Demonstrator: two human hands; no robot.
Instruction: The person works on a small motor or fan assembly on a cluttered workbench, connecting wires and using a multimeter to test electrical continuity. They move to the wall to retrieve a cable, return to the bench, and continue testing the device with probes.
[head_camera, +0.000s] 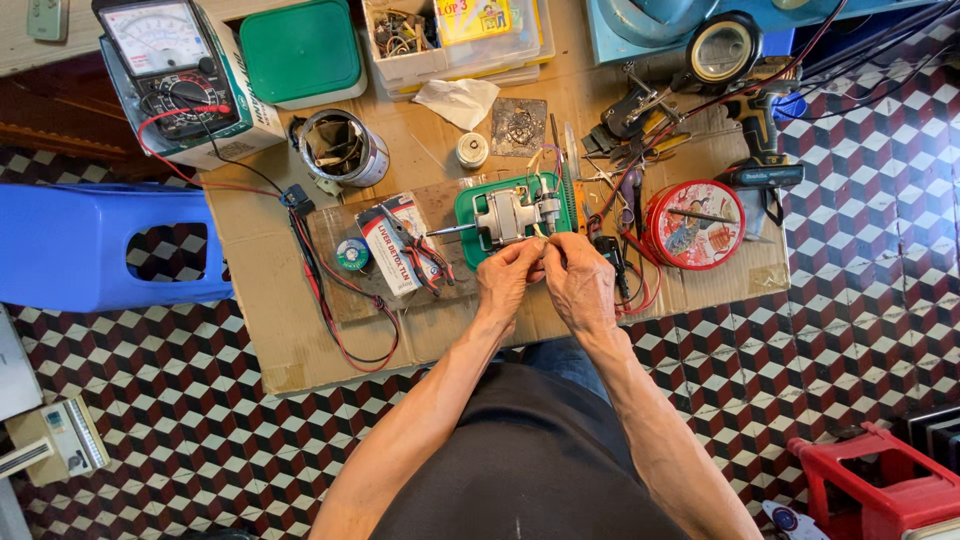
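Pinching with both hands, I hold thin wires that come off the small motor (508, 216). My left hand (505, 280) and my right hand (580, 285) sit side by side, touching, just below the middle of the frame. The fingertips of each hand are pressed together on the wires, close to the motor, so the thin ends stay put while I work on them. What the fingertips do to the wires is too small to tell.

That motor lies on its side on a green tray (470, 212) in the middle of the frame. Its thin shaft pokes out to the left. I think the tray keeps it from rolling.

Left of the tray lies a flat card pack (392, 245) with red pliers (425, 258) on top, close enough to grab. A small round roll (352, 254) sits beside it.

Right of the tray is a round red tin (692, 224) with its lid on and a thin tool lying across it. I cannot see what is inside.

Higher up, a shiny can (343, 148) stands open with dark bits in it. A clear box (455, 40) at the top holds small metal parts. A green lidded box (300, 50) is shut.

At the upper left, a meter (170, 60) stands in its box, and its red and black leads trail down over the cardboard sheet (260, 330) under it all.
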